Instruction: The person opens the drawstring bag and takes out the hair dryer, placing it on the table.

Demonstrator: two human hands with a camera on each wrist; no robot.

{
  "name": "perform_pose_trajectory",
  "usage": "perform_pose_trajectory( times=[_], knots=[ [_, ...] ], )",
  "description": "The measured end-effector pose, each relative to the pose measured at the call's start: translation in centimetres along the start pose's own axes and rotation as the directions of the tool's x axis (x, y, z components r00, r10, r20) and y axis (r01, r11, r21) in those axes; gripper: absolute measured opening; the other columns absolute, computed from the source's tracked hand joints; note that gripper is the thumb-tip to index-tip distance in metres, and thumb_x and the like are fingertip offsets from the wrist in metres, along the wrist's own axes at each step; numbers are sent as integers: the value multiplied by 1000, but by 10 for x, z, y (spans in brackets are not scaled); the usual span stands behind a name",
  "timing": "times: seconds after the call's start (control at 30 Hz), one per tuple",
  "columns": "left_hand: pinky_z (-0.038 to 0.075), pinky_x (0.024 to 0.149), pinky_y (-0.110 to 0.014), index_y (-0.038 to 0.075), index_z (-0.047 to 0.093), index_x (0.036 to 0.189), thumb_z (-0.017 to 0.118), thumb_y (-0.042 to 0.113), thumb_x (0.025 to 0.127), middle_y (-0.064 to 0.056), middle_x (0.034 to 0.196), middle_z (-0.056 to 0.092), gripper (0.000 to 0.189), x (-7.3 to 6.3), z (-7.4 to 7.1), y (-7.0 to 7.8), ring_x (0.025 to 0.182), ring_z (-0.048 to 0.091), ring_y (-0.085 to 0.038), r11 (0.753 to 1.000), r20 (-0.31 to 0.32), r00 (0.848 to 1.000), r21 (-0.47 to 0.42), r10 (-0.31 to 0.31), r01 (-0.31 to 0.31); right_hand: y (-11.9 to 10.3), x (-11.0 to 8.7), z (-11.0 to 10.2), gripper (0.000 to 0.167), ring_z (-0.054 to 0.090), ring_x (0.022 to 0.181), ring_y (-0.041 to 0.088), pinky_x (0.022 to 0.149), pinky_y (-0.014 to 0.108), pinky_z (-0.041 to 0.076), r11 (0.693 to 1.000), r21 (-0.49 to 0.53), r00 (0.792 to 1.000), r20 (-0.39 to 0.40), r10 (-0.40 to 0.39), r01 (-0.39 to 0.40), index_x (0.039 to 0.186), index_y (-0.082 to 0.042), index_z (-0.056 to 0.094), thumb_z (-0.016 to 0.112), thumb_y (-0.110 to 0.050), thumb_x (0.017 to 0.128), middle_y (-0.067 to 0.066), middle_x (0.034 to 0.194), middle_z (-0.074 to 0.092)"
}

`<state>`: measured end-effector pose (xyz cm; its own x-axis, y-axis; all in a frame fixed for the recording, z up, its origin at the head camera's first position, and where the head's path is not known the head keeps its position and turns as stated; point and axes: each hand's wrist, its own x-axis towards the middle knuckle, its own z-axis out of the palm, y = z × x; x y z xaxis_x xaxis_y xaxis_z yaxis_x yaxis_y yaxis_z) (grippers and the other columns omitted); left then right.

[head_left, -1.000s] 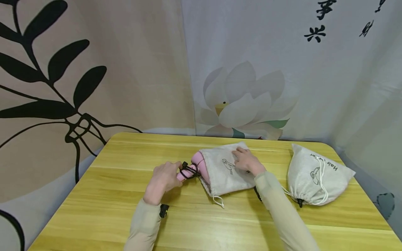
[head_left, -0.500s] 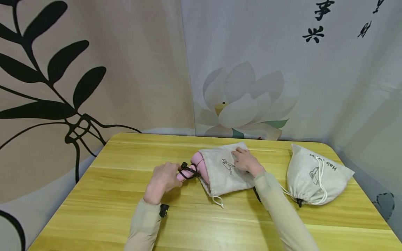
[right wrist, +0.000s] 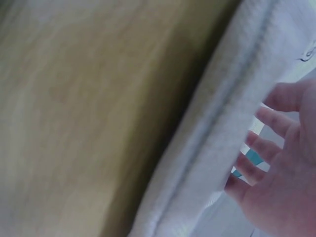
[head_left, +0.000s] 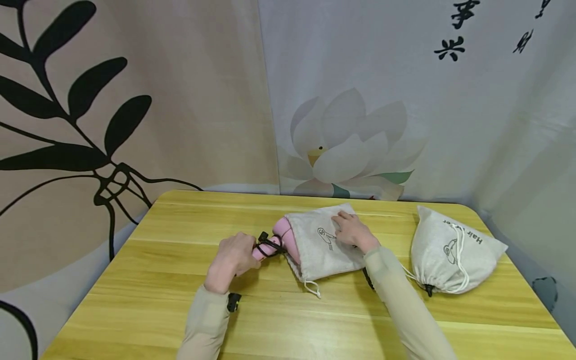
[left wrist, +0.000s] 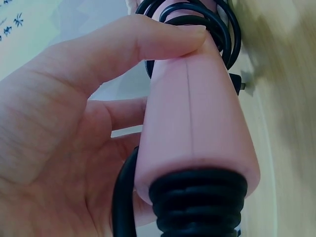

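My left hand (head_left: 234,254) grips the pink handle (left wrist: 197,123) of a hair dryer, its thumb lying across the top near the coiled black cord (left wrist: 217,29). Part of the pink hair dryer (head_left: 284,231) shows at the mouth of a light grey cloth drawstring bag (head_left: 315,257); the rest is hidden inside. On the bag's upper right part rests my right hand (head_left: 353,231), fingers spread and touching the cloth. Close up in the right wrist view, the bag's seamed side (right wrist: 212,123) stands beside the fingers (right wrist: 264,148).
A second full drawstring bag (head_left: 454,260), printed with a hair dryer drawing, lies at the right of the wooden table (head_left: 288,325). Its white cord trails toward my right sleeve (head_left: 405,305). Behind the table hangs a printed cloth backdrop (head_left: 202,100).
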<state>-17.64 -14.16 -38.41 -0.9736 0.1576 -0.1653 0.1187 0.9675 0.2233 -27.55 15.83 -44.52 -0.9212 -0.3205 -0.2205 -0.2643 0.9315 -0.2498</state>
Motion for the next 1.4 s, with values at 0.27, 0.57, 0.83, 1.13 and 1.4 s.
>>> perform_pose_trajectory(
  times=[0.27, 0.57, 0.83, 1.13, 1.4],
  knots=[
    [39, 56, -30, 13, 58, 75, 80, 26, 70, -1, 71, 57, 27, -1, -1, -4, 66, 52, -16, 1000, -13, 1000, 6, 4, -4, 4, 2, 1, 51, 23, 141, 44, 112, 58, 28, 1000, 4, 1000, 8, -9, 9, 146, -9, 36, 44, -20, 97, 18, 156, 25],
    [37, 54, -30, 12, 57, 71, 81, 23, 68, -1, 68, 55, 27, -2, -2, -7, 64, 51, -16, 1000, -49, 999, 4, 21, -20, 5, 0, 0, 50, 23, 142, 42, 114, 56, 25, 1000, -1, 1000, 10, -10, 10, 145, -6, 37, 44, -20, 97, 19, 155, 26],
    [37, 53, -30, 12, 56, 69, 82, 21, 66, -1, 66, 54, 28, -1, -2, -8, 62, 50, -17, 1000, -72, 997, -3, 28, -29, -3, -15, -2, 47, 34, 135, 45, 100, 60, 40, 999, -6, 998, -58, 37, -38, 141, -6, 43, 46, -18, 96, 20, 148, 38],
    [37, 53, -29, 11, 56, 69, 82, 19, 65, -1, 65, 54, 27, -1, -1, -8, 61, 50, -17, 999, -87, 996, -26, 24, -26, -22, -47, -8, 42, 41, 132, 43, 108, 56, 34, 1000, 6, 1000, -14, 22, -21, 135, -2, 49, 45, -19, 96, 22, 144, 44],
    [36, 53, -29, 11, 57, 70, 83, 18, 65, -1, 65, 54, 27, 0, 0, -8, 61, 50, -16, 999, -95, 995, -38, 33, -37, -22, -51, -2, 45, 39, 132, 44, 104, 60, 37, 999, -4, 999, 3, 51, -51, 134, -3, 50, 54, -15, 91, 22, 148, 37]
  ],
)
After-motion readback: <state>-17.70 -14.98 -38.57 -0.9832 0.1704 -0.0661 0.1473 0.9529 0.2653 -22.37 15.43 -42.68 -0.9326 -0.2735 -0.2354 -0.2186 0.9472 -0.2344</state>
